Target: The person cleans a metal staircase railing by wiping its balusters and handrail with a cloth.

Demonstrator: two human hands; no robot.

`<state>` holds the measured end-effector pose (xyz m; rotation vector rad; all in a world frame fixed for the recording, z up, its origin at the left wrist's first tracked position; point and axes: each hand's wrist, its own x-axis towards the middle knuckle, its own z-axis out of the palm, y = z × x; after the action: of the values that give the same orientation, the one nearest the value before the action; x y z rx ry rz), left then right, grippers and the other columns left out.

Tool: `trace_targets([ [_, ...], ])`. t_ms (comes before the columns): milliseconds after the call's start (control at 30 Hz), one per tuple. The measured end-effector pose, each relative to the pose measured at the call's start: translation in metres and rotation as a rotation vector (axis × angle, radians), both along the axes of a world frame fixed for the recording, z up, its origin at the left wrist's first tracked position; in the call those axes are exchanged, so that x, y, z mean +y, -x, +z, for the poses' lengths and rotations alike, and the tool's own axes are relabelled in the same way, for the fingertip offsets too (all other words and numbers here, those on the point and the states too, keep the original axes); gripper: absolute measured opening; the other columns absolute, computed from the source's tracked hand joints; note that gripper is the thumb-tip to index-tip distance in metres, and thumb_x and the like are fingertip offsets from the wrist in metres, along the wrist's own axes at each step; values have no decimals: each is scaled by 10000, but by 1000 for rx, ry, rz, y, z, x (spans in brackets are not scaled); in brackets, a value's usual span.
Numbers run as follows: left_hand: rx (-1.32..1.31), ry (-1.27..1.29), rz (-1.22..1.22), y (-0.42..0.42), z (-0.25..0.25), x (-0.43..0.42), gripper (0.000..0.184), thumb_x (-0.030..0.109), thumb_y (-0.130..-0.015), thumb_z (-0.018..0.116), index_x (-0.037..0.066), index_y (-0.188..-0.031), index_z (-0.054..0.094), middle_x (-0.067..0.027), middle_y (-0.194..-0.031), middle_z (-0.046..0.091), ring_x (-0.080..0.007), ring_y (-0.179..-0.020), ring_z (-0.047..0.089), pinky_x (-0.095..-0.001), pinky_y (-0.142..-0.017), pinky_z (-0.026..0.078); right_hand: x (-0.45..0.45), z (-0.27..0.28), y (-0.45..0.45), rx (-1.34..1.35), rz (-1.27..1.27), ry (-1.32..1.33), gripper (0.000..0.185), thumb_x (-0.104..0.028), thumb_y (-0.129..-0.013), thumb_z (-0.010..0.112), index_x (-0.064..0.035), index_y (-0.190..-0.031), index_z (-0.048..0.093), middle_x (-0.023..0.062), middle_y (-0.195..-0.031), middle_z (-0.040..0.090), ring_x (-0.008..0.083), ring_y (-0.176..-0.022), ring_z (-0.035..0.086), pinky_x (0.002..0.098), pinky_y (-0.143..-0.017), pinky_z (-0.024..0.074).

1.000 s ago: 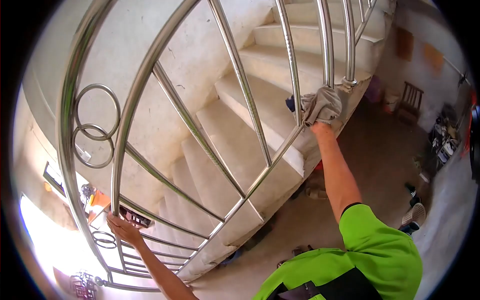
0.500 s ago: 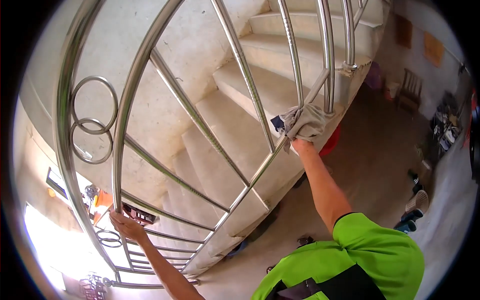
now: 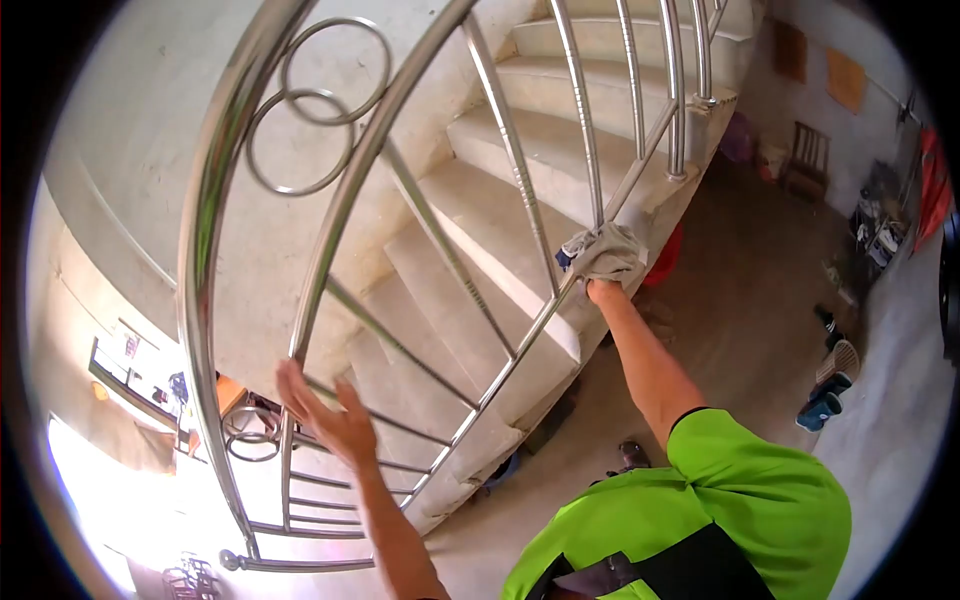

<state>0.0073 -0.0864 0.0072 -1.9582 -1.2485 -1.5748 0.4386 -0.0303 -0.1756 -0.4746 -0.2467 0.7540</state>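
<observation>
The right hand [image 3: 603, 289] gripped a bunched grey cloth [image 3: 612, 254] at the lower rail [image 3: 535, 328] of the metal railing. The cloth covered a short section of this rail, at the foot of one baluster [image 3: 587, 140], and a dark blue portion showed at its left edge. The fingers of the right hand were largely hidden by the fabric, so their exact placement could not be determined.

The left hand [image 3: 340, 425] was open, with the fingers extended and the thumb spread apart. It was positioned at the lower portion of the inner curved rail [image 3: 322, 250]; contact between fingertips and metal could not be confirmed. No object was held in this hand.

The outer curved rail [image 3: 200, 280] ran to the left of the inner rail. One pair of overlapping rings [image 3: 285, 190] was located between the two rails at the upper end, and a smaller pair [image 3: 252, 433] was located near the left hand, lower down.

The concrete steps [image 3: 480, 215] lay behind the balusters, bordered by a pale wall [image 3: 110, 150]. A red object [image 3: 665, 255] was visible just beyond the cloth, beside the stair edge. A wooden chair [image 3: 806, 160] and several pieces of footwear [image 3: 820, 410] were located farther right on the floor.
</observation>
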Motion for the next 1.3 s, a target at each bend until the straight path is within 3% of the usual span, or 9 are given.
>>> trace_targets([
  [267, 15, 1012, -295, 58, -237, -140, 129, 134, -841, 574, 25, -804, 632, -193, -804, 613, -355, -758, 607, -428, -669, 485, -16, -33, 64, -264, 138, 158, 220, -347, -968, 471, -187, -1112, 512, -9, -1053, 541, 134, -1003, 522, 280, -861, 443],
  [433, -13, 1488, -234, 69, -324, -230, 241, 267, -821, 589, 66, -904, 693, -184, -807, 667, -338, -739, 661, -397, -679, 509, 4, -85, 58, -219, 143, 304, 225, -274, -952, 493, -149, -1139, 500, 1, -1084, 519, 138, -1019, 512, 281, -880, 443],
  [467, -80, 1534, -271, 68, -334, -237, 254, 279, -820, 591, 70, -919, 696, -182, -817, 670, -337, -754, 665, -399, -685, 510, 11, -109, 49, -614, -11, 386, 226, -254, -942, 508, -135, -1135, 502, 6, -1100, 512, 139, -1022, 508, 285, -889, 440],
  [567, -148, 1523, -218, 50, -341, -223, 276, 305, -820, 594, 75, -930, 700, -183, -823, 671, -348, -774, 664, -406, -686, 512, -5, -73, 66, -1025, -133, 421, 193, -208, -907, 555, -113, -1071, 516, 19, -1055, 511, 146, -975, 520, 304, -854, 458],
  [733, -60, 1388, -73, -3, -313, -181, 285, 327, -833, 597, 72, -913, 698, -191, -805, 664, -370, -790, 655, -420, -689, 510, -6, -45, 48, 33, 138, 133, 146, -224, -890, 581, -115, -947, 501, -8, -844, 505, 155, -764, 541, 311, -706, 477],
  [833, -12, 1370, -100, -17, -294, -168, 298, 340, -837, 586, 74, -921, 689, -187, -827, 666, -374, -816, 650, -431, -715, 504, 18, -70, 19, -965, -440, 316, 148, -248, -889, 588, -117, -924, 528, -24, -735, 507, 165, -662, 539, 292, -645, 468],
  [967, -39, 1375, -57, -20, -299, -175, 329, 375, -847, 555, 86, -938, 685, -185, -885, 672, -397, -864, 634, -454, -746, 501, 34, -105, -21, -1360, -201, 480, 177, -213, -947, 515, -66, -1031, 567, 13, -924, 583, 150, -825, 576, 312, -771, 501],
  [1000, -50, 1375, -44, -20, -300, -180, 329, 375, -847, 555, 86, -938, 685, -185, -885, 672, -397, -864, 634, -454, -746, 501, 30, -104, -19, -807, 157, 197, 219, -228, -957, 507, -59, -1084, 560, 38, -994, 582, 160, -896, 571, 320, -825, 493],
  [1300, -117, 1439, -92, -11, -303, -187, 306, 367, -831, 586, 91, -915, 689, -174, -841, 677, -379, -841, 645, -422, -736, 516, -65, -58, -59, -1143, 70, 516, 462, -274, -939, 518, -43, -1333, 449, 140, -1315, 496, 278, -1278, 416, 419, -1074, 317],
])
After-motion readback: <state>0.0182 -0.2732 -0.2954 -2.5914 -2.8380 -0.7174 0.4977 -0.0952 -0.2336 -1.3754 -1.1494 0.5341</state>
